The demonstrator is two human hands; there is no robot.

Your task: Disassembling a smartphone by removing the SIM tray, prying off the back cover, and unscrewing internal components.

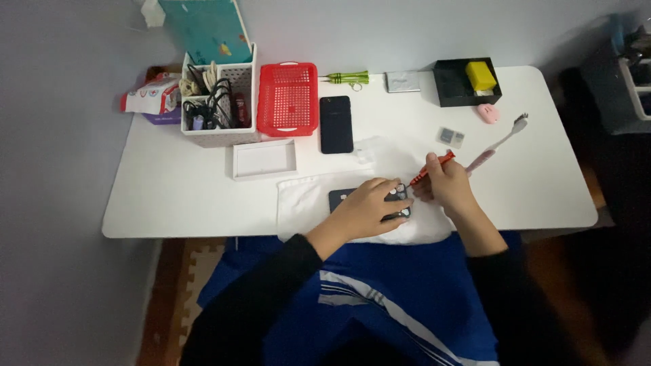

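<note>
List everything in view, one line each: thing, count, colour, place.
table: one, white, fills the middle
cloth: one, white, front edge, under the hands
opened phone: one, dark, on the cloth
screwdriver: one, red, in the right hand
second phone: one, black, centre, lying flat
basket: one, red, back centre
organiser: one, white, back left, full of cables
shallow tray: one, white, before the organiser
toothbrush: one, pink and white, right
black box: one, back right, holds a yellow block
left hand: on the opened phone
right hand: grips the screwdriver
</note>
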